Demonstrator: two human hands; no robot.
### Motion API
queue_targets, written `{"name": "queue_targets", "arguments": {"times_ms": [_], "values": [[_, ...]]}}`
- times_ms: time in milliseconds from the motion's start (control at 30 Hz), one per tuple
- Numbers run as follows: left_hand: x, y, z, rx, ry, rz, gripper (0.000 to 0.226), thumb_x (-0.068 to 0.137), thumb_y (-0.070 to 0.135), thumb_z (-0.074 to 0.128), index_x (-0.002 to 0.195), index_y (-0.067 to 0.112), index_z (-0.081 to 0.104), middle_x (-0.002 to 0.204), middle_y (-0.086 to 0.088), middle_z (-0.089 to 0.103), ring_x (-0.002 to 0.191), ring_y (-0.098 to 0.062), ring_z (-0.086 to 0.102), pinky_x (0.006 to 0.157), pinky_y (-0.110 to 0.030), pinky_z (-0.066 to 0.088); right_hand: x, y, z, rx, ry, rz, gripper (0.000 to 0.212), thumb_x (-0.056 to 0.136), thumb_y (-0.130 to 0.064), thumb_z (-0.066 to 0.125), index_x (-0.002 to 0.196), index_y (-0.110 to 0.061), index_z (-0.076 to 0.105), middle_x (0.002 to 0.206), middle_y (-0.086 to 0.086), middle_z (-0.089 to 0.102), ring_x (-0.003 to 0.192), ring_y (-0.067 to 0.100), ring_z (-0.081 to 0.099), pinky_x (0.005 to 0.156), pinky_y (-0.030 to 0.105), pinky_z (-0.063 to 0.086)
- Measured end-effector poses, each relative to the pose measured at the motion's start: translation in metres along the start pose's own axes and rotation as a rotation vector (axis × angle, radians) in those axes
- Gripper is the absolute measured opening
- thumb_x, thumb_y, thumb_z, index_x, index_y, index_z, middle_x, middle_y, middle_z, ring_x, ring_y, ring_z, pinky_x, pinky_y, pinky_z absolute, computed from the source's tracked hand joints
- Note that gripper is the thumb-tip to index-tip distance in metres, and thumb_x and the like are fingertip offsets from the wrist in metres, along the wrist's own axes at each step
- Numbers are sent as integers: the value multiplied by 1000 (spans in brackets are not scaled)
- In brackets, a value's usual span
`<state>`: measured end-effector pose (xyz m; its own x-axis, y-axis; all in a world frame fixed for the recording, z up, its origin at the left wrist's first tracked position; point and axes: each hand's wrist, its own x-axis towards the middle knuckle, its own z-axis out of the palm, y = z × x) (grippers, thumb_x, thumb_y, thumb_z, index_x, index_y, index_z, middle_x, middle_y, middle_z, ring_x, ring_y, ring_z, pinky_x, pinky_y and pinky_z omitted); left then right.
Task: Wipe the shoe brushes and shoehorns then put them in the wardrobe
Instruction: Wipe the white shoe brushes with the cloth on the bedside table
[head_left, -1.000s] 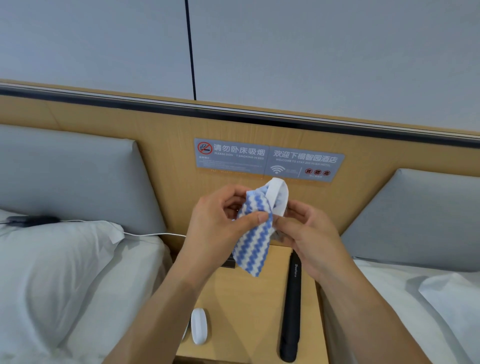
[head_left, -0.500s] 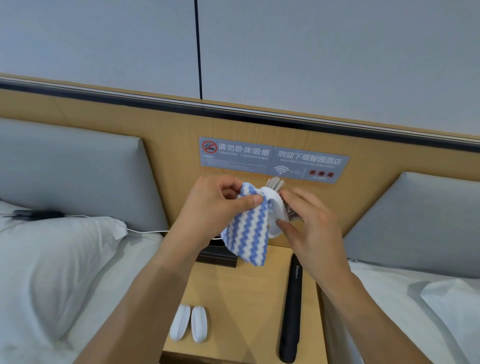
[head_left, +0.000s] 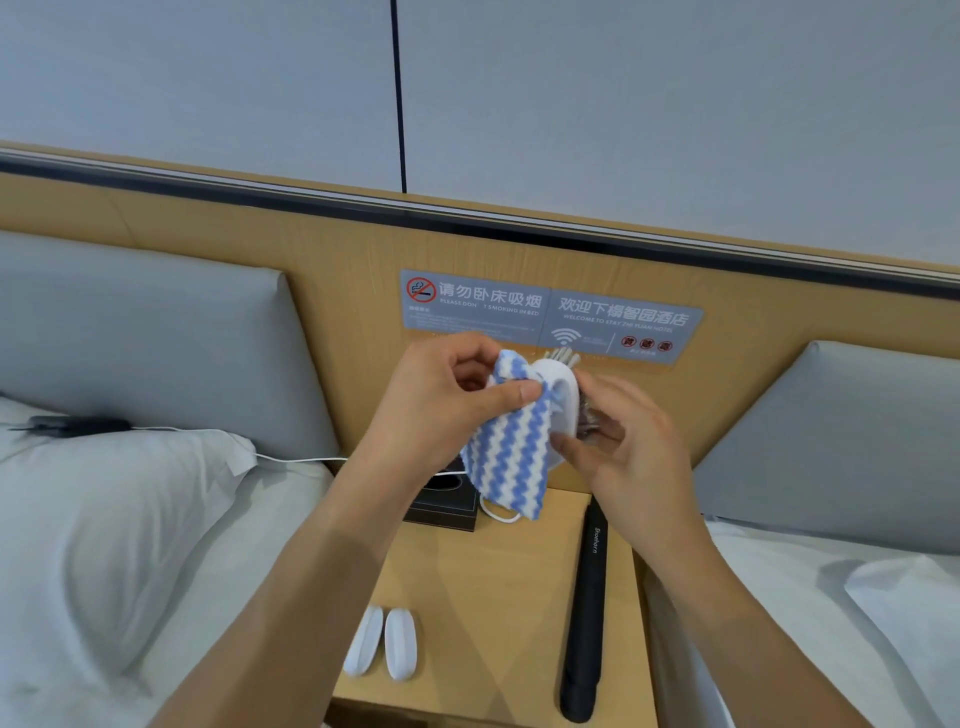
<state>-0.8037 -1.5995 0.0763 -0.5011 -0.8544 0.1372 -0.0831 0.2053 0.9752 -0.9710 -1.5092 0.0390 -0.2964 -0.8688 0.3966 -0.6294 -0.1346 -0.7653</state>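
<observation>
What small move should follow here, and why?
Probably draw the striped cloth, pinched by the left hand, down the white brush held by the right hand; cloth covers only its near side.

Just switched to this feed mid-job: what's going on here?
A person is wiping a white shoe brush. The right hand holds the brush while the left hand pinches a blue-and-white cloth against it. On the nightstand below lie two more white brushes and a black shoehorn.
</observation>
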Motion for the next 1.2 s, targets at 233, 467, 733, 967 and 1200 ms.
{"name": "queue_targets", "arguments": {"times_ms": [233, 467, 733, 967, 1200], "values": [[-11, -12, 8, 51, -26, 158, 19, 75, 21, 83, 90, 21, 71, 86, 4, 73, 79, -20, 69, 73, -46, 56, 3, 5, 4, 529, -132, 206, 44, 84, -1, 73, 115, -33, 72, 113, -4, 75, 104, 18, 72, 82, 31, 59], [-22, -33, 1, 319, -44, 318, 34, 70, 27, 85, 100, 20, 70, 89, 15, 67, 81, -8, 61, 72, -21, 47, 4, 19, 10, 865, -261, 600, 38, 85, 7, 64, 120, -7, 68, 118, 16, 71, 93, 23, 73, 74, 32, 61], [-34, -65, -15, 624, -125, 474, 24, 73, 12, 80, 93, 10, 67, 87, 7, 62, 80, -6, 48, 72, -17, 40, -6, 38, 32, 962, -394, 845, 38, 71, -2, 70, 109, -8, 71, 107, 14, 75, 89, 25, 75, 77, 38, 63], [-51, -102, -30, 725, -6, 297, 22, 77, 11, 78, 96, 11, 67, 89, 1, 64, 82, -18, 57, 70, -31, 47, -34, 73, 70, 928, -328, 1089, 45, 76, 11, 71, 113, -14, 66, 108, 17, 74, 90, 27, 75, 72, 36, 63], [-76, -150, -43, 720, 122, 17, 28, 78, 21, 79, 104, 17, 68, 95, 0, 68, 79, -8, 56, 71, -15, 47, -86, 135, 129, 575, -416, 1228, 42, 82, 4, 73, 117, -18, 65, 91, 10, 73, 84, 20, 65, 78, 29, 54]]}}
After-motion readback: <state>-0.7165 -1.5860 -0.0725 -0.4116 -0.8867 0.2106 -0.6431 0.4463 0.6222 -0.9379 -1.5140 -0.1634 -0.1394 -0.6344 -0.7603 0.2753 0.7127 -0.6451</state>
